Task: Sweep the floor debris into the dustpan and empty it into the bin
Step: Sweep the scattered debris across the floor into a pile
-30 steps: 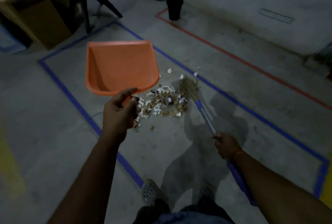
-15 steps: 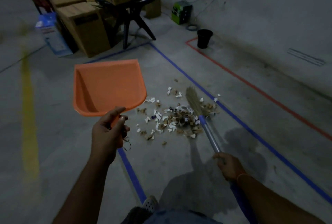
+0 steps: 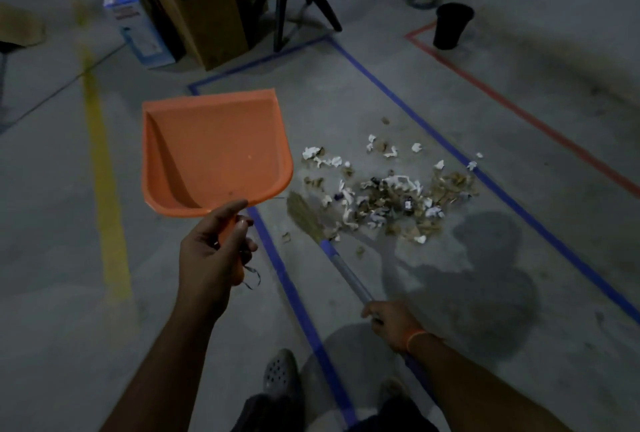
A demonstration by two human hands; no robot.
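Head view, dustpan (image 3: pixel 214 151) raised, debris (image 3: pixel 388 194) beside

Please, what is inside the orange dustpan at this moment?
The orange dustpan, held by the left hand, looks nearly empty: only a few tiny specks show. The debris pile lies on the floor beside it. Nothing covers the pan's inside.
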